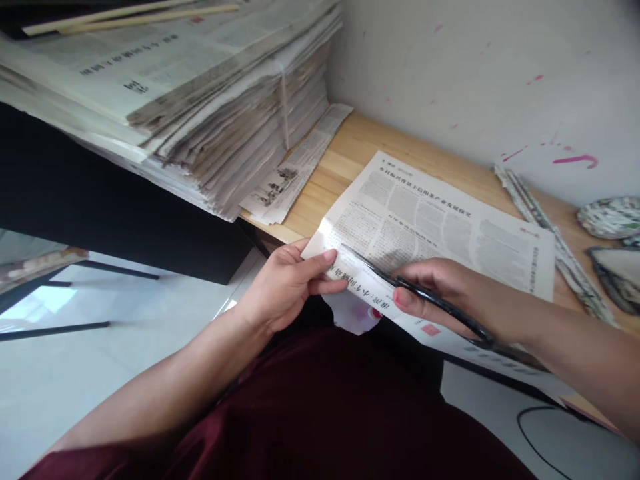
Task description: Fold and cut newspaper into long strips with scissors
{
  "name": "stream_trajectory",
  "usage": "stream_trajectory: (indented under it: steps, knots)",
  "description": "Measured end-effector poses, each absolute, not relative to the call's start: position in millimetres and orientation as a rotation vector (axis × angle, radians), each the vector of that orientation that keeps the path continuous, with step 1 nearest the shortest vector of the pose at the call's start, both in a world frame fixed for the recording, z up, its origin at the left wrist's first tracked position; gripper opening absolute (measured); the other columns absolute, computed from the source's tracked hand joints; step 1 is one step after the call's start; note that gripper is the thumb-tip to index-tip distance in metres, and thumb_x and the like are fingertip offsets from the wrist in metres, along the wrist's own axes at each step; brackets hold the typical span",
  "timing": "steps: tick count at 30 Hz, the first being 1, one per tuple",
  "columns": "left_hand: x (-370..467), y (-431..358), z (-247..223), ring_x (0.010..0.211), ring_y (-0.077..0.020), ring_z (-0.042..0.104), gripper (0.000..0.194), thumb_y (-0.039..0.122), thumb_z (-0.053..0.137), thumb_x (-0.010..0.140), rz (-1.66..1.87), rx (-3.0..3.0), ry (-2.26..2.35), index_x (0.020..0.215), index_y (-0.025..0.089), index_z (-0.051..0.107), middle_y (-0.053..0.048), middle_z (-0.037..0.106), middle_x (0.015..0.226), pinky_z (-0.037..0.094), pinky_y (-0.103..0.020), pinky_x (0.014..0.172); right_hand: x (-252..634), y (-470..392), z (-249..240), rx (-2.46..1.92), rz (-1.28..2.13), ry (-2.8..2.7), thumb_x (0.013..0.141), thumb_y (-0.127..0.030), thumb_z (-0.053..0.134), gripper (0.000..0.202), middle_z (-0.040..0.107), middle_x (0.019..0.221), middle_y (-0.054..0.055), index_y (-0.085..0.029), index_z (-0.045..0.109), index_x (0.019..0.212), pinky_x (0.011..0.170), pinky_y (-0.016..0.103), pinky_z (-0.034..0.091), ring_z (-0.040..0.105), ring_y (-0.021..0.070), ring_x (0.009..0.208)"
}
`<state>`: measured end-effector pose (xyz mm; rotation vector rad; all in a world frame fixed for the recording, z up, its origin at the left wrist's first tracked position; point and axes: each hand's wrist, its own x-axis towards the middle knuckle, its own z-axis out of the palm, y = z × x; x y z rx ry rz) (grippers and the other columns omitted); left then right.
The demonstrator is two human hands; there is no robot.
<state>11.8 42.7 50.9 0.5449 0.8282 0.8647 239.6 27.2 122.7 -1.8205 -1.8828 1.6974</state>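
Observation:
A printed newspaper sheet [425,207] lies over the front edge of the wooden table, its near part hanging toward my lap. My left hand [295,280] pinches the sheet's left corner between thumb and fingers. In my right hand [445,287] are black-handled scissors [440,303], wrapped by my fingers. Their blades lie along the paper and point left, with the tips close to my left thumb.
A tall stack of newspapers [235,133] fills the upper left, with pale sticks [135,20] on top. Cut paper strips [305,167] lie beside it. Rolled paper sticks [555,247] and a woven paper piece [610,217] are at the right, before the wall.

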Motion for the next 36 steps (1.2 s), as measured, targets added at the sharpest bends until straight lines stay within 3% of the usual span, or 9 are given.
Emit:
stream_trajectory:
  steps: [8, 26, 30, 36]
  knots:
    - [13, 42, 53, 0.081, -0.0152, 0.074, 0.015, 0.012, 0.072, 0.086, 0.872, 0.546, 0.855, 0.1, 0.009, 0.076, -0.007, 0.077, 0.095, 0.067, -0.024, 0.071, 244, 32, 121, -1.852, 1.75, -1.912, 0.077, -0.076, 0.067, 0.056, 0.053, 0.057, -0.001, -0.021, 0.071, 0.081, 0.049, 0.029, 0.032, 0.045, 0.0131, 0.051]
    - [12, 43, 54, 0.082, -0.0153, 0.074, 0.017, 0.016, 0.075, 0.085, 0.867, 0.565, 0.837, 0.101, 0.011, 0.077, -0.006, 0.078, 0.095, 0.066, -0.025, 0.073, 249, 34, 111, -1.903, 1.668, -1.953, 0.072, -0.067, 0.077, 0.05, 0.049, 0.057, -0.004, -0.021, 0.059, 0.066, 0.048, 0.026, 0.03, 0.042, 0.0108, 0.053]
    - [12, 42, 52, 0.08, -0.0151, 0.074, 0.014, 0.018, 0.074, 0.086, 0.836, 0.565, 0.807, 0.098, 0.011, 0.077, -0.006, 0.077, 0.09, 0.066, -0.025, 0.072, 242, 37, 111, -1.94, 1.73, -1.902, 0.075, -0.067, 0.075, 0.048, 0.054, 0.06, -0.002, -0.021, 0.061, 0.074, 0.048, 0.027, 0.034, 0.047, 0.0126, 0.052]
    - [10, 45, 52, 0.078, -0.0152, 0.074, 0.018, 0.021, 0.078, 0.084, 0.863, 0.556, 0.788, 0.099, 0.012, 0.078, -0.006, 0.078, 0.089, 0.065, -0.024, 0.072, 232, 45, 116, -1.856, 1.707, -1.976, 0.079, -0.069, 0.071, 0.051, 0.052, 0.056, -0.003, -0.022, 0.054, 0.068, 0.046, 0.027, 0.033, 0.046, 0.0118, 0.048]
